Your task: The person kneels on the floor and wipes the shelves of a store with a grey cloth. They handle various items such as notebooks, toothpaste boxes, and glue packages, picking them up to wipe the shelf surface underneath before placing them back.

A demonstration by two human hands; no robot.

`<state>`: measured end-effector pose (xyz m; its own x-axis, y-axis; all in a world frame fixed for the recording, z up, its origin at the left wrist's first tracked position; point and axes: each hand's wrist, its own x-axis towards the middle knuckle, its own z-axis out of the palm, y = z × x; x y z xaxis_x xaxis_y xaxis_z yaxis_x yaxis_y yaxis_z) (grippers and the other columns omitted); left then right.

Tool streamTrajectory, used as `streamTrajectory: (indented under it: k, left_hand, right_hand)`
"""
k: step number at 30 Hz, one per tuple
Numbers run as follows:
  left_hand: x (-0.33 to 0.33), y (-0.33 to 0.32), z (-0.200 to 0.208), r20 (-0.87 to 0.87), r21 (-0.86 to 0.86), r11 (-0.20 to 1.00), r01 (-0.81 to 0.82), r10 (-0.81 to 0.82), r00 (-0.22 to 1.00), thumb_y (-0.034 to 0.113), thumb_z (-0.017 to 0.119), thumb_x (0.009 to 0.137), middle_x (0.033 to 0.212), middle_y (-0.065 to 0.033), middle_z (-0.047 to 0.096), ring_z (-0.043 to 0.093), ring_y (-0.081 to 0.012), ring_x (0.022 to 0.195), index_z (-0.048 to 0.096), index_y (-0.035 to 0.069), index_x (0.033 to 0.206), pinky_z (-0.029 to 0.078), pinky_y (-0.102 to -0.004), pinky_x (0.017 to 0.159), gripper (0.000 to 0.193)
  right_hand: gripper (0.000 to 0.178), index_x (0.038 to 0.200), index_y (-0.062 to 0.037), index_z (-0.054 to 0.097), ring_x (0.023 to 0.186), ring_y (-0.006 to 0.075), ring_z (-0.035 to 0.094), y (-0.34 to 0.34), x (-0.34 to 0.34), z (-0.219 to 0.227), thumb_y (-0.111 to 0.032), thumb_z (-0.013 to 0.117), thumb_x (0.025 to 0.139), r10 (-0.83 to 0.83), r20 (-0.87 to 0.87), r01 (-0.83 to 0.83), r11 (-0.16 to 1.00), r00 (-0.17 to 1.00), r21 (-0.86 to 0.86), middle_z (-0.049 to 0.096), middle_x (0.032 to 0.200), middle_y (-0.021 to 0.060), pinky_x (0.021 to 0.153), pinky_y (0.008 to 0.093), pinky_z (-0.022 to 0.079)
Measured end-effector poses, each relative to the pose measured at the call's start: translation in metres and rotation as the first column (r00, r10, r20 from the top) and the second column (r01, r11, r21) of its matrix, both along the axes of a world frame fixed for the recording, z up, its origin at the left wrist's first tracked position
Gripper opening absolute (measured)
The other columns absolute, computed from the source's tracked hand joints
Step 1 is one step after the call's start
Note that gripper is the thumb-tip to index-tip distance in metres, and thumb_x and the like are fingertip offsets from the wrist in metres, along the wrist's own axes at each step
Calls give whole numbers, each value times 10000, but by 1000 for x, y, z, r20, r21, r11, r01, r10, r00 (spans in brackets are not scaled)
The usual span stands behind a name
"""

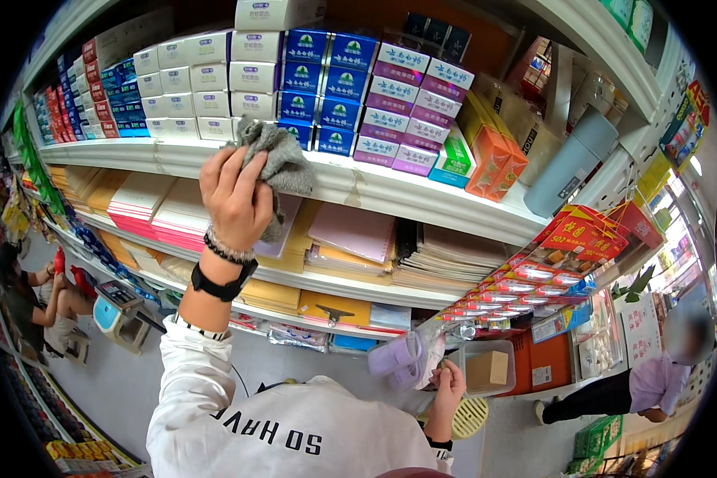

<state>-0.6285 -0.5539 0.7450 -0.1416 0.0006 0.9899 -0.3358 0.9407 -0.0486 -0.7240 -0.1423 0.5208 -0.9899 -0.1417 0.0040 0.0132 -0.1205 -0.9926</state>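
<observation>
My left hand point(235, 191) is closed round a crumpled grey cloth point(283, 159), pressing it against the front edge of the white shelf point(183, 159). Just above the cloth stand stacked white boxes point(255, 77) and dark blue boxes point(346, 84). Low on the right, my right hand point(448, 386) hangs with its fingers curled, near a pale pinkish bag-like thing point(432, 354) and a clear plastic bin point(498, 350). What the right fingers hold, if anything, is too small to make out.
Purple-and-white boxes point(386, 119), an orange box point(498, 171) and a grey-blue bottle point(570, 167) stand farther right on the shelf. Envelopes and paper point(350, 231) fill the shelf below. Hanging red packs point(573, 239) jut out at right. One person point(653, 374) is at right, another point(36, 303) sits at left.
</observation>
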Motion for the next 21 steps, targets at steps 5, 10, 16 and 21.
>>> streamTrajectory:
  k: [5,10,16,21]
  left_hand:
    - [7,69,-2,179,156,767,623,-642,746,-32,564,646,906,-130,565,548,-308,819,572,32,1015,457,-385,687,375]
    - [-15,137,-31,480,358,351,865,-864,152,88,601,739,934,-96,572,561,-246,827,530,60,1150,472,-353,703,418]
    - [-18,141,31,661,298,439,848,-736,149,226,690,702,1011,-90,582,568,-263,886,534,64,1144,469,-341,772,495]
    - [-49,107,128,380,-172,765,621,-531,758,144,744,627,1082,-130,579,557,-290,981,548,53,1110,442,-386,855,530]
  right_hand:
    - [318,1176,-2,473,713,169,582,-34,17,67,-105,500,876,341,-174,-357,931,924,-73,596,939,119,674,266,477]
    - [404,1246,0,386,905,221,559,-91,32,115,-84,503,869,522,-229,-564,687,822,-458,480,1163,139,832,320,449]
    - [392,1253,-12,371,1085,201,457,-88,44,101,12,449,870,222,-230,-302,858,947,-416,475,1165,116,914,331,389]
    - [393,1273,-38,359,1054,209,477,-50,47,84,-21,447,890,47,103,15,848,994,-529,476,1164,113,895,345,397]
